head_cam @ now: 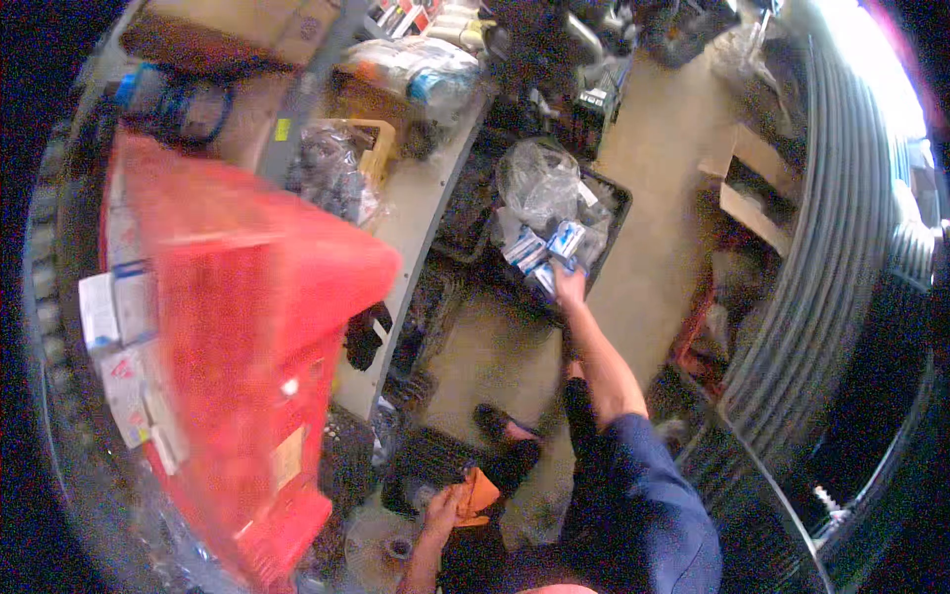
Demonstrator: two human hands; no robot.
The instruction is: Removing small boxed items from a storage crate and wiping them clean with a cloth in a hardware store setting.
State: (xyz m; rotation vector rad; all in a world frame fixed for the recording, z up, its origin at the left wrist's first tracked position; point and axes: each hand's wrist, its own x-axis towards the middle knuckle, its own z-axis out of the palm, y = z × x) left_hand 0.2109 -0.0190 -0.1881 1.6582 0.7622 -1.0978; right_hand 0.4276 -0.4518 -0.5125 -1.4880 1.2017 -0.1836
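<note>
My right hand [570,286] reaches forward into a black plastic bin [622,223] on the floor. Its fingers are at the lower end of a small blue-and-white box [566,239] and seem closed on it, though blur hides the fingertips. Beside that hand lie more boxes [527,251] of the same colours, with crumpled clear plastic bags [538,178] behind them. Low in the view, close to my body, my left hand [441,511] grips an orange folded item [479,496], perhaps a cloth or glove.
A large red bin [223,334] on the left blocks part of the view, with white boxes [130,371] beyond it. A grey shelf edge [423,267] runs alongside the black bin. On the right are an opened cardboard box [757,197] and a ribbed grey surface [794,297].
</note>
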